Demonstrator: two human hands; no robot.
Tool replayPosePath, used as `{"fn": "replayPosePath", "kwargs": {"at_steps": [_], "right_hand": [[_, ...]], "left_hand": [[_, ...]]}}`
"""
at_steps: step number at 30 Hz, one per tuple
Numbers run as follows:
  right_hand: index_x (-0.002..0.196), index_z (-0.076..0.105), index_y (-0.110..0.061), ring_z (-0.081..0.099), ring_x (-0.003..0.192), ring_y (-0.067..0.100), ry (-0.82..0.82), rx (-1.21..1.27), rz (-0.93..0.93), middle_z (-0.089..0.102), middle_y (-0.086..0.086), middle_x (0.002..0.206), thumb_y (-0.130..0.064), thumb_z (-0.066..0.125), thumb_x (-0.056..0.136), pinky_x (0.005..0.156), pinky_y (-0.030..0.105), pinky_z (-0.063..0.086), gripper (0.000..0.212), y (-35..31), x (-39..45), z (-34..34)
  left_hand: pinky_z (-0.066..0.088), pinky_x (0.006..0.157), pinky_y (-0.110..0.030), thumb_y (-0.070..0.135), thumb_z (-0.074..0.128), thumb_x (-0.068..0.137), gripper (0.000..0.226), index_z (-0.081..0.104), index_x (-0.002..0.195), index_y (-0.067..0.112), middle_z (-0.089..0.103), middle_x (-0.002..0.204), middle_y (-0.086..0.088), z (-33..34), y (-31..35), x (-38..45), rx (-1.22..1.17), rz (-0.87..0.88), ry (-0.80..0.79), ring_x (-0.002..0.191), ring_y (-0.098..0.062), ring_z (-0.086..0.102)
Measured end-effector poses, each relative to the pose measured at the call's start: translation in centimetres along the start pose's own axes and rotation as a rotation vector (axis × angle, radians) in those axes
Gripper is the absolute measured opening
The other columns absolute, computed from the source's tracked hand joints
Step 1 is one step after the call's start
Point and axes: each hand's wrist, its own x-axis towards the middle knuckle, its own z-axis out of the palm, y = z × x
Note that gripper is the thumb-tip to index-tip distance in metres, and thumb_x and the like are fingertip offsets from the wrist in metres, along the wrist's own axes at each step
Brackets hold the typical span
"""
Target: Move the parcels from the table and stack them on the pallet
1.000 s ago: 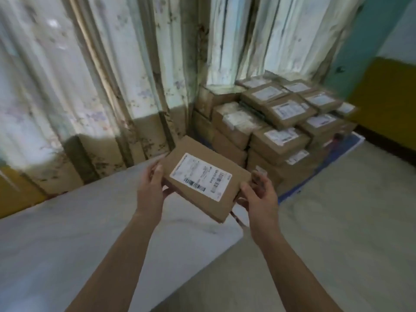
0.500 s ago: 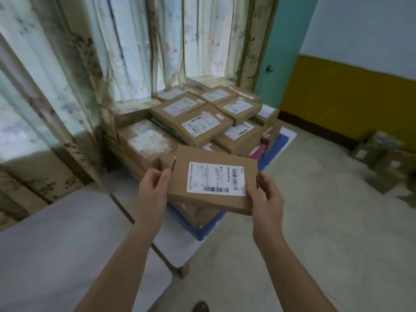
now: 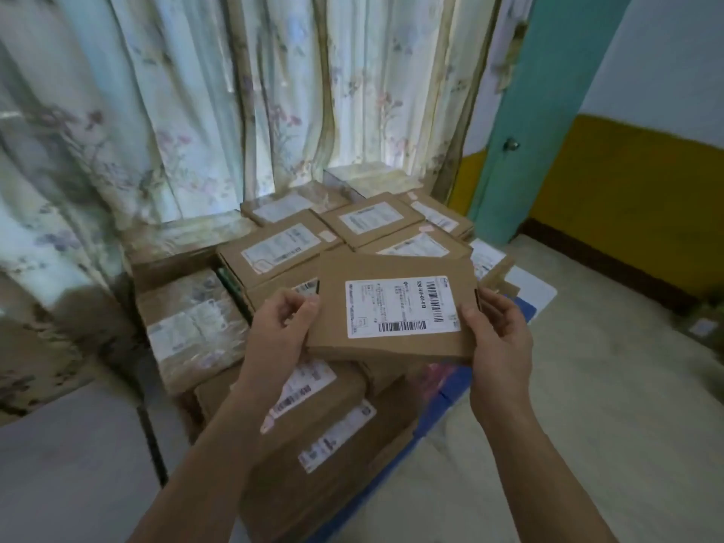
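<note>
While both hands hold it in the air, the flat brown parcel (image 3: pixel 395 307) hangs above the stack of parcels (image 3: pixel 282 244) on the pallet (image 3: pixel 450 389), touching none of them as far as the view shows. The left hand (image 3: pixel 280 331) grips the parcel's left edge at 9 o'clock, with the thumb on the top face and the fingers curled under. The right hand (image 3: pixel 497 331) grips the right edge at 3 o'clock, thumb near the white label (image 3: pixel 401 309) and fingers below. The label faces up, with barcodes along its near and right sides.

From the held parcel, more labelled boxes lie at 12 o'clock and at 11 o'clock, and one box wrapped in clear film (image 3: pixel 192 327) sits at 9 o'clock. Lower boxes show at 6 o'clock, under the forearms. The blue pallet shows at 4 o'clock, on the pale floor (image 3: pixel 587 386). A flowered curtain (image 3: pixel 235 92) hangs behind the stack. At 1 o'clock stands a teal door (image 3: pixel 521 111), and a yellow wall band (image 3: pixel 634 182) runs at 2 o'clock. The grey table (image 3: pixel 70 464) lies at 8 o'clock.
</note>
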Motion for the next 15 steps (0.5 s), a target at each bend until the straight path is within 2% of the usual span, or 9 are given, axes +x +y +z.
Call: {"fn": "replayPosePath", "kwargs": {"at_steps": [4, 6, 8, 9, 11, 13, 15], "right_hand": [[0.109, 0.066, -0.037, 0.067, 0.107, 0.011, -0.163, -0.017, 0.006, 0.07, -0.014, 0.111, -0.02, 0.068, 0.097, 0.095, 0.047, 0.058, 0.021, 0.7, 8.1, 3.2], [0.116, 0.067, -0.036, 0.069, 0.106, 0.012, -0.251, -0.042, -0.025, 0.07, -0.01, 0.116, -0.022, 0.069, 0.096, 0.092, 0.044, 0.06, 0.025, 0.7, 12.5, 4.7], [0.127, 0.065, -0.034, 0.068, 0.1, 0.001, -0.376, -0.108, -0.082, 0.069, -0.009, 0.12, -0.022, 0.069, 0.095, 0.086, 0.031, 0.06, 0.034, 0.3, 16.8, 6.3], [0.13, 0.065, -0.032, 0.066, 0.095, -0.007, -0.43, -0.153, -0.115, 0.068, -0.012, 0.118, -0.021, 0.068, 0.095, 0.081, 0.022, 0.058, 0.037, -0.1, 18.8, 7.1], [0.135, 0.062, -0.029, 0.063, 0.092, -0.013, -0.526, -0.22, -0.169, 0.062, -0.021, 0.113, -0.018, 0.067, 0.095, 0.076, 0.013, 0.054, 0.042, -0.8, 22.4, 9.1], [0.14, 0.058, -0.027, 0.063, 0.101, -0.006, -0.618, -0.257, -0.198, 0.06, -0.023, 0.115, -0.02, 0.067, 0.095, 0.082, 0.017, 0.055, 0.047, -1.4, 25.5, 11.6], [0.143, 0.055, -0.025, 0.063, 0.104, 0.0, -0.694, -0.308, -0.237, 0.063, -0.017, 0.12, -0.022, 0.066, 0.094, 0.085, 0.024, 0.057, 0.051, -1.8, 28.5, 15.0]], "left_hand": [[0.047, 0.05, -0.015, 0.021, 0.057, 0.103, 0.024, 0.055, 0.098, -0.002, 0.067, 0.087, -0.01, 2.4, 0.4, 4.9, 0.081, 0.03, 0.138, 0.066, -0.004, 0.065], [0.052, 0.054, -0.02, 0.022, 0.056, 0.104, 0.02, 0.057, 0.103, 0.002, 0.07, 0.094, -0.01, 3.8, 0.9, 7.4, 0.1, 0.029, 0.2, 0.074, -0.009, 0.07], [0.057, 0.06, -0.034, 0.023, 0.057, 0.103, 0.017, 0.059, 0.102, 0.006, 0.07, 0.097, -0.013, 5.5, 1.2, 9.9, 0.114, 0.022, 0.297, 0.083, -0.023, 0.072], [0.059, 0.061, -0.036, 0.023, 0.058, 0.103, 0.015, 0.061, 0.101, 0.008, 0.071, 0.096, -0.011, 6.2, 1.3, 11.1, 0.132, 0.015, 0.347, 0.084, -0.023, 0.072], [0.058, 0.057, -0.024, 0.025, 0.06, 0.102, 0.011, 0.063, 0.099, 0.015, 0.071, 0.094, 0.0, 7.2, 1.5, 13.8, 0.196, -0.002, 0.416, 0.082, -0.015, 0.071], [0.054, 0.055, -0.016, 0.029, 0.061, 0.101, 0.009, 0.063, 0.103, 0.02, 0.067, 0.098, 0.01, 7.7, 1.9, 16.5, 0.293, -0.017, 0.438, 0.086, -0.008, 0.068], [0.052, 0.061, -0.013, 0.029, 0.061, 0.101, 0.012, 0.062, 0.11, 0.022, 0.065, 0.101, 0.013, 7.5, 2.2, 19.6, 0.381, -0.006, 0.452, 0.09, -0.003, 0.065]]}}
